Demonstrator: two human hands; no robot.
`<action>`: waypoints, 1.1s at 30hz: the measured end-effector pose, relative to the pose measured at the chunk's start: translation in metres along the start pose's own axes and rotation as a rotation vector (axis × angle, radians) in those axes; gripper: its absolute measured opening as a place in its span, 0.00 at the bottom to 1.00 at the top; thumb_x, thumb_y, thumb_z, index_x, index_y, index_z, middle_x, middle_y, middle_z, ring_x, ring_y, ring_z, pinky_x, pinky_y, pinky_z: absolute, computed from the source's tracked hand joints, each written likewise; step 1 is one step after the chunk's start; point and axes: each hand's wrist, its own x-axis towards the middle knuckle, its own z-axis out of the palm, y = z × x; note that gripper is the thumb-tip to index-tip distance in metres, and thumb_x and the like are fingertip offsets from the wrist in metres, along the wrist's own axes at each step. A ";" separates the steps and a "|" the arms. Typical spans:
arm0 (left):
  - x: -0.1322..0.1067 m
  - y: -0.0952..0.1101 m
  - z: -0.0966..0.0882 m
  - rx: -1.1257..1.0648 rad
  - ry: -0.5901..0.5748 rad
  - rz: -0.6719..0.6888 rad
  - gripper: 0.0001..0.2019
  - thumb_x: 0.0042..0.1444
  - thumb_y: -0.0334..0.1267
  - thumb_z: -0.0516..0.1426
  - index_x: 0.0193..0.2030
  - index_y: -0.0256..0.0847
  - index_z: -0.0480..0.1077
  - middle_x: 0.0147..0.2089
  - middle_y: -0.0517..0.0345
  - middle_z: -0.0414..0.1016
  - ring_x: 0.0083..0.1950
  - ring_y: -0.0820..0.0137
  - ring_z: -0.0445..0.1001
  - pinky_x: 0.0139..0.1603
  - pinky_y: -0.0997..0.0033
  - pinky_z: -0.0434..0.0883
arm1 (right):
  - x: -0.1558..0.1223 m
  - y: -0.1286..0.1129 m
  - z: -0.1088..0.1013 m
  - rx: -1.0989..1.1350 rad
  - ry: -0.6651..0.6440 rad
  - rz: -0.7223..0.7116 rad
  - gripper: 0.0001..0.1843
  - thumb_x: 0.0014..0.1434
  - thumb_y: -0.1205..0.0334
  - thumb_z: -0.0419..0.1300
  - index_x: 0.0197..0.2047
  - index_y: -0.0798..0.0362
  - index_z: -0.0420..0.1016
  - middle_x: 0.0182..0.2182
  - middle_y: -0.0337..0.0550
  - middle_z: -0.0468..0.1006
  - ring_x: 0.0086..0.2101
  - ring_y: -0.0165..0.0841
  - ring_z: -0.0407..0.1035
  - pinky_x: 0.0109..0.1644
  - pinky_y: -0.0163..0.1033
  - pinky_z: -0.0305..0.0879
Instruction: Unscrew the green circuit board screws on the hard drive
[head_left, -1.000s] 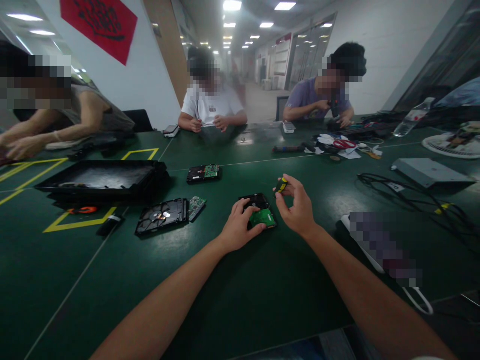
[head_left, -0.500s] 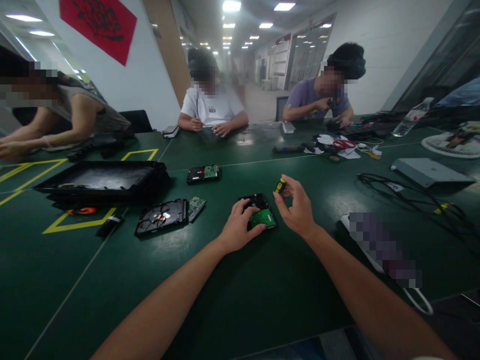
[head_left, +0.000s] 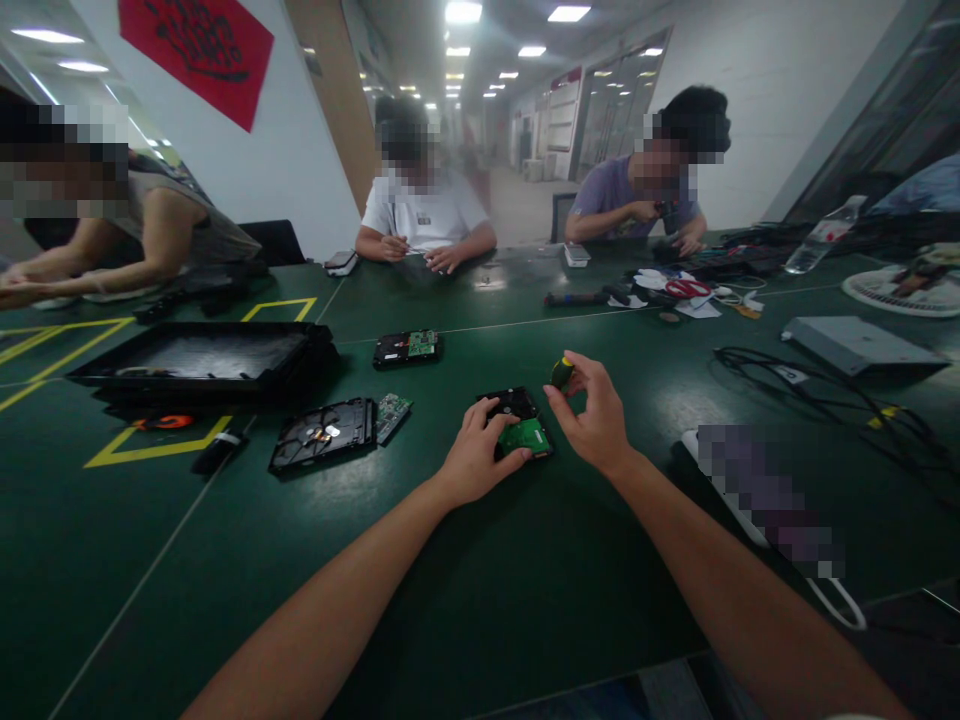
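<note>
A hard drive (head_left: 513,404) with a green circuit board (head_left: 528,435) lies flat on the table in front of me. My left hand (head_left: 480,450) is laid across its left side, fingers at the far part and thumb by the near edge, holding it down. Just above the drive's right end, my right hand (head_left: 592,410) pinches a small yellow and dark green screwdriver (head_left: 561,373) upright by its handle between thumb and fingertips. The screwdriver's shaft and tip are too thin to make out against the drive.
Left of the drive lie an opened black drive casing (head_left: 324,436), a loose circuit board (head_left: 393,416) and another hard drive (head_left: 407,348). Black trays (head_left: 202,355) are stacked further left. A power strip-like white object (head_left: 724,490), cables (head_left: 795,400) and a grey box (head_left: 862,345) are right. Several people sit around.
The screwdriver handle has turned between my right fingers, showing more dark green now. My left hand and the hard drive have stayed in place. The person at far left has shifted slightly.
</note>
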 end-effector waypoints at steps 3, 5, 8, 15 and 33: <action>0.000 0.001 0.000 0.000 0.003 0.002 0.26 0.63 0.53 0.64 0.64 0.48 0.69 0.75 0.46 0.55 0.79 0.46 0.49 0.75 0.38 0.57 | 0.001 -0.001 -0.001 0.007 -0.017 -0.011 0.31 0.68 0.60 0.62 0.71 0.42 0.60 0.55 0.51 0.74 0.43 0.42 0.76 0.48 0.54 0.80; 0.000 0.002 -0.001 0.001 0.001 0.003 0.26 0.64 0.53 0.63 0.64 0.47 0.69 0.75 0.45 0.55 0.78 0.46 0.49 0.76 0.39 0.57 | 0.000 -0.001 0.000 0.038 -0.015 -0.001 0.31 0.69 0.61 0.60 0.72 0.43 0.58 0.57 0.52 0.74 0.45 0.42 0.77 0.50 0.55 0.80; 0.000 0.003 -0.002 0.003 -0.002 0.002 0.26 0.64 0.53 0.63 0.64 0.47 0.69 0.75 0.45 0.55 0.78 0.46 0.49 0.76 0.39 0.57 | -0.001 0.001 0.001 0.056 0.001 0.022 0.32 0.68 0.61 0.61 0.72 0.43 0.58 0.57 0.51 0.74 0.43 0.41 0.77 0.49 0.54 0.80; 0.000 0.003 -0.004 0.001 -0.009 0.000 0.26 0.63 0.52 0.64 0.65 0.48 0.68 0.75 0.45 0.55 0.78 0.46 0.49 0.75 0.38 0.58 | 0.001 -0.001 -0.002 0.012 -0.031 -0.024 0.33 0.69 0.60 0.60 0.74 0.43 0.57 0.55 0.52 0.74 0.44 0.41 0.75 0.49 0.53 0.79; 0.000 0.001 -0.001 -0.013 0.003 0.005 0.26 0.63 0.52 0.64 0.64 0.48 0.69 0.75 0.45 0.55 0.78 0.46 0.50 0.75 0.37 0.58 | 0.001 -0.003 -0.001 0.010 -0.011 -0.012 0.32 0.71 0.60 0.59 0.74 0.41 0.58 0.57 0.52 0.74 0.46 0.42 0.76 0.51 0.55 0.80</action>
